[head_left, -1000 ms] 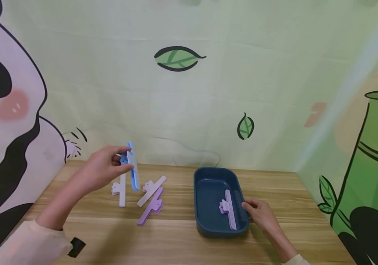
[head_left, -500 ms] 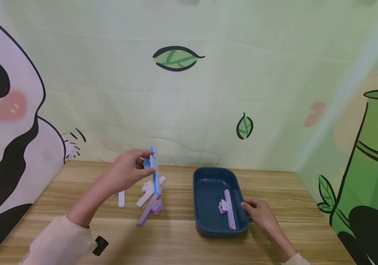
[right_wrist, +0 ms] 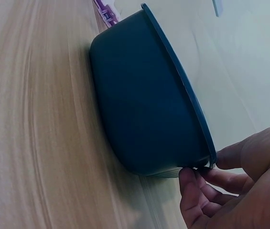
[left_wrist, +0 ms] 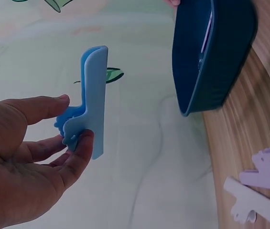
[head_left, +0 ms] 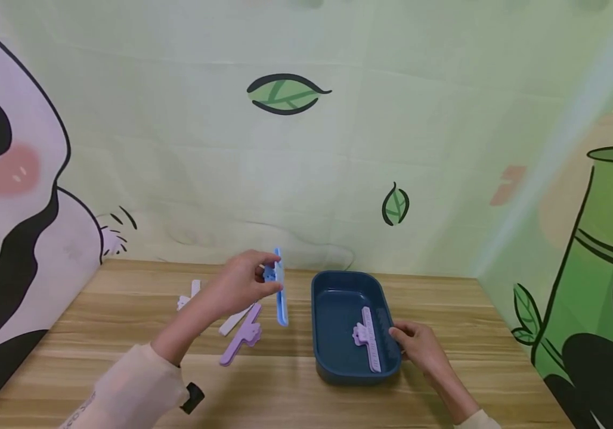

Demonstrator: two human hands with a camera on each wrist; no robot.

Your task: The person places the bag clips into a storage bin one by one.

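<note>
Between thumb and fingers my left hand (head_left: 244, 279) pinches a blue bag clip (left_wrist: 95, 102), holding it up above the table, just left of the dark blue bin. The clip's long bar stands nearly upright in the head view. My right hand (head_left: 419, 345) grips the right rim of the bin (head_left: 357, 378), thumb at the lip and fingers curled below it in the right wrist view. Inside the bin lies one light purple bag clip (head_left: 372, 339).
On the wooden table (head_left: 263, 399), left of the bin, lie a purple clip (head_left: 242, 336), a white clip (head_left: 234, 322) beside it and another white clip (head_left: 195, 289), both partly hidden by my left arm. A printed cloth backdrop (head_left: 306, 179) rises behind the table.
My left hand has carried the blue bag clip to the right and slightly lower, from over the white clips toward the bin. The right hand stays on the bin's rim.
</note>
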